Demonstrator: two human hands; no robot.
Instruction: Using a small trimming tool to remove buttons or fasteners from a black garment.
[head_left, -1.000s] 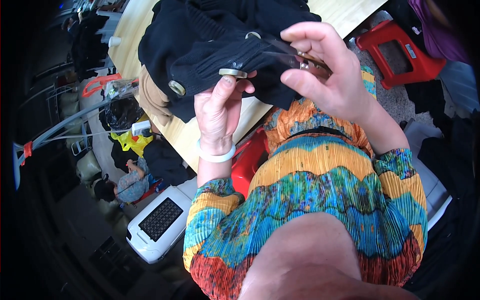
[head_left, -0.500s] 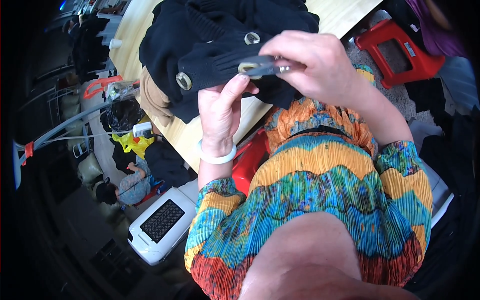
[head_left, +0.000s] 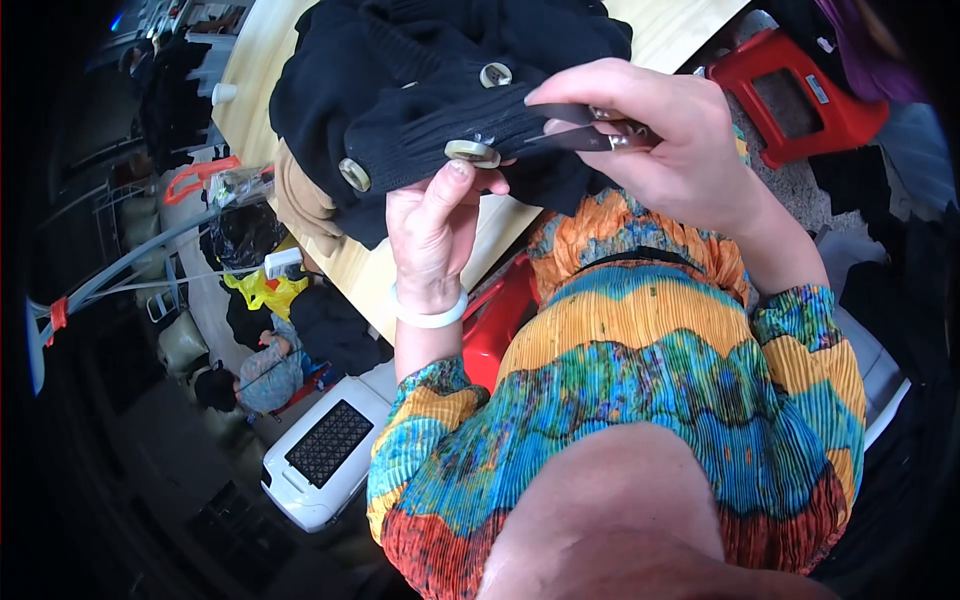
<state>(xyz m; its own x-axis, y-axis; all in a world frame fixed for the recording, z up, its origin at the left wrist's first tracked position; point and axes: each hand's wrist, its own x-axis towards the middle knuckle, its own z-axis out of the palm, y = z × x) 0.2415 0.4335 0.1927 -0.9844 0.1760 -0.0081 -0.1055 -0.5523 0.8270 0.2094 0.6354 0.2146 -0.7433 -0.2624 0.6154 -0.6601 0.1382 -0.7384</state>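
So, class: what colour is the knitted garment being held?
Black knitted garment, with pale buttons; the head view shows it.

Three round pale buttons [head_left: 472, 152] are showing on one black knitted garment [head_left: 420, 90] (one nearly edge-on); two hands are working there, and one red plastic stool [head_left: 800, 100] is standing nearby.

A red plastic stool [head_left: 800, 100] stands beside the wooden table [head_left: 680, 25]; a white basket [head_left: 325, 465] sits on the floor.
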